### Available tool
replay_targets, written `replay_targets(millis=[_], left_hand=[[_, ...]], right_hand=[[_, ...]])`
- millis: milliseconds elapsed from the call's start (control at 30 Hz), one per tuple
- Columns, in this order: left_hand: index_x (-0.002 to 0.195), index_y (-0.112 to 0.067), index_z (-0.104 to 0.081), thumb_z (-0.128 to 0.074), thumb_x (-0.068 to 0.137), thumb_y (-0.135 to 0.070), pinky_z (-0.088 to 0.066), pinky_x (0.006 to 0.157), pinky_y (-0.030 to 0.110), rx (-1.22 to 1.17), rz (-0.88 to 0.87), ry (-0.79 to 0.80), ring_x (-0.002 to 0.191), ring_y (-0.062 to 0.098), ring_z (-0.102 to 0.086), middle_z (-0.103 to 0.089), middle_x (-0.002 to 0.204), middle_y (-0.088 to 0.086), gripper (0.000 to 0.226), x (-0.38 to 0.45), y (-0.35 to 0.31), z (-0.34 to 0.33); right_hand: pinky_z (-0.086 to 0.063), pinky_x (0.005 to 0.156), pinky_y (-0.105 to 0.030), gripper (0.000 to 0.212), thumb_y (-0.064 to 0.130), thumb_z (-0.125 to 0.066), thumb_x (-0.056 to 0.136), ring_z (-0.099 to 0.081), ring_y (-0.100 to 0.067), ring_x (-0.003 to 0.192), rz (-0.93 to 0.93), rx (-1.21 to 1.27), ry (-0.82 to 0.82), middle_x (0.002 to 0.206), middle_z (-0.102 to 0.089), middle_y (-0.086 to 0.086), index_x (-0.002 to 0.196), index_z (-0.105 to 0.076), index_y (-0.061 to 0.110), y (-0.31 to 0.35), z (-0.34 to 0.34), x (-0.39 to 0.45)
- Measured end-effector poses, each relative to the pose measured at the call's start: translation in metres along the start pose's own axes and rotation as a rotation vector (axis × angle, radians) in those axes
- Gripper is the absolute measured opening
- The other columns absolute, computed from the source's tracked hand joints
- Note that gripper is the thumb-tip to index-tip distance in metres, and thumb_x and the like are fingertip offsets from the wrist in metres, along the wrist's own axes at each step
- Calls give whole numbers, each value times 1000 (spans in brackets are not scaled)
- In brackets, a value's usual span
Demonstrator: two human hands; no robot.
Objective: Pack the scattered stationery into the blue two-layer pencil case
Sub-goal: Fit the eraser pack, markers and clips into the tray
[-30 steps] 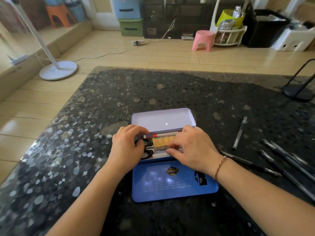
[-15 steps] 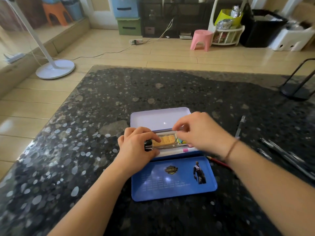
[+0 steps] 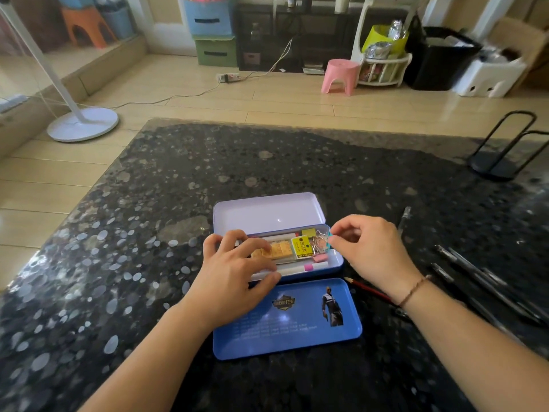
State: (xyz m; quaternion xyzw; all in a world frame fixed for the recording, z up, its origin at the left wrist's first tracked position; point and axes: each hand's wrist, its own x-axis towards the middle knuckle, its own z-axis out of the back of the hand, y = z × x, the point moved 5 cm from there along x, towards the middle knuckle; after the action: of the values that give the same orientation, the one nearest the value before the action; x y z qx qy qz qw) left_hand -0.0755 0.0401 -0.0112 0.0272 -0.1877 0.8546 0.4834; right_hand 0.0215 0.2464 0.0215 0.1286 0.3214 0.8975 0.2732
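- Head view: your left hand [image 3: 234, 275] lies over the left part of the blue pencil case [image 3: 335, 264], fingers spread and nearly straight, resting on the contents and the near rim; it pinches nothing.
- Your right hand [image 3: 371, 251] sits at the case's right end, thumb and forefinger closed together on a small teal item [image 3: 329, 233] at the case's far right corner, the other fingers loosely curled. What the item is I cannot tell.
- Between your two hands, inside the open tray, lies a tan eraser block [image 3: 277, 251] touching your left fingertips, then a yellow soft eraser [image 3: 301, 246], then a heap of metal clips [image 3: 319, 243] just beside your right pinch.
- A white pen [image 3: 309, 267] with a pink band runs along the tray's near wall, from under your left hand toward your right wrist; a pink piece sits just beyond it.
- The lid [image 3: 267, 214] stands open beyond both hands; a separate blue tray [image 3: 285, 331] with a printed figure lies flat below your hands, touching the case.
- Under your right wrist a red pencil [image 3: 368, 289] lies on the dark speckled table [image 3: 148, 233].
- Right of your right hand, well apart, several dark pens [image 3: 475, 281] lie on the table, blurred; one clear pen [image 3: 404, 218] lies just beyond your knuckles.
- A beaded bracelet [image 3: 414, 289] circles your right wrist.
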Motion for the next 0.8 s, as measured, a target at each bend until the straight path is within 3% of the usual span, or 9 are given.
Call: replay_targets(millis=[67,200,333,467,667,800], left_hand=[[94,-42,-69,-37,89,-60,-23,97,44,-8,-2,-5,118,16,-40,-56,121,-21,37,0,0,-1],[94,-41,-69,-39,89,-60,-25,99,45,-18,3,-22,117,16,-42,-56,121,-21,36,0,2,-3],[95,-40,-69,-41,90,-58,-25,99,43,-40,0,-41,115,13,-44,-56,120,-22,34,0,3,-3],[96,-39,-67,-45,90,-54,-28,99,44,-82,6,-86,111,9,-47,-58,115,-22,27,0,5,-1],[101,-39,-67,-48,90,-53,-27,101,41,-100,-3,-104,112,8,-47,-58,115,-21,26,0,5,1],[106,-37,-65,-50,86,-58,-30,102,47,-63,-3,-89,114,12,-48,-58,119,-19,32,-2,5,1]], right_hand=[[-52,64,-23,2,32,-72,82,-63,-2,77,30,-23,-31,80,-69,14,82,-71,30,0,-6,-6],[-37,60,-16,5,34,-72,82,-49,-7,89,105,-135,-100,92,-59,11,81,-70,28,-3,-15,-8],[-41,57,-18,7,34,-68,84,-50,-8,92,100,-230,-134,98,-56,9,86,-68,28,-7,-12,-5],[-34,53,-15,12,41,-63,86,-47,-7,91,164,-343,-52,97,-55,10,91,-67,31,-5,-18,-4],[-37,58,-14,15,40,-59,90,-48,-6,92,187,-278,-56,101,-56,10,96,-68,29,-5,-24,4],[-40,62,-17,22,42,-52,93,-44,-7,100,237,-386,5,111,-53,12,104,-67,31,-5,-27,4]])
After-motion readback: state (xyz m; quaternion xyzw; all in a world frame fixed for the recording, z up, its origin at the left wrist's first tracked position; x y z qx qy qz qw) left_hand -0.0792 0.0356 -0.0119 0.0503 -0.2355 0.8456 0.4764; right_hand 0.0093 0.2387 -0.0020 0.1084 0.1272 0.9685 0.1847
